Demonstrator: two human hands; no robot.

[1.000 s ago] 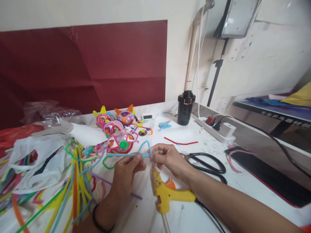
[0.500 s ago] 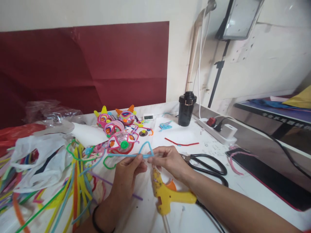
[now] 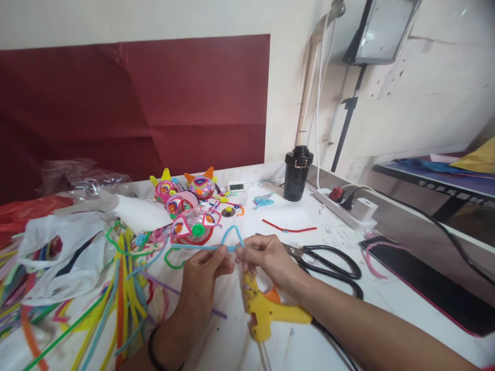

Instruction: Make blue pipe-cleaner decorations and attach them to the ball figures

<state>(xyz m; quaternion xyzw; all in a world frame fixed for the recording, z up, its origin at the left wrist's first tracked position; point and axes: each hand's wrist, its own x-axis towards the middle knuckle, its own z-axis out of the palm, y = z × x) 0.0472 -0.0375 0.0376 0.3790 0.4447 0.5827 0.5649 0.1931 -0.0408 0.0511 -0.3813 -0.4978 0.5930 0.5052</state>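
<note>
A light blue pipe cleaner (image 3: 231, 229) is bent into a small triangle at its right end, with a straight tail running left. My left hand (image 3: 204, 273) pinches it along the triangle's base, near the left corner. At the right corner, my right hand (image 3: 266, 257) has thumb and fingers closed on it. Just below my right hand lies a yellow hot glue gun (image 3: 270, 312), a clear glue stick poking from its back. Black-handled scissors (image 3: 332, 260) rest beyond my right wrist, their blades partly hidden by the hand.
Several decorated round faces (image 3: 193, 226) stand at the back left. Bundled pipe cleaners (image 3: 124, 293) and a white bag (image 3: 69, 252) cover the left side. A red pipe cleaner (image 3: 290, 228), black cup (image 3: 297, 175), power strip (image 3: 348, 211) and black phone (image 3: 429, 283) sit to the right.
My right hand has shifted very slightly down, its fingers still on the triangle's right corner. My left hand and the pipe cleaner look almost the same.
</note>
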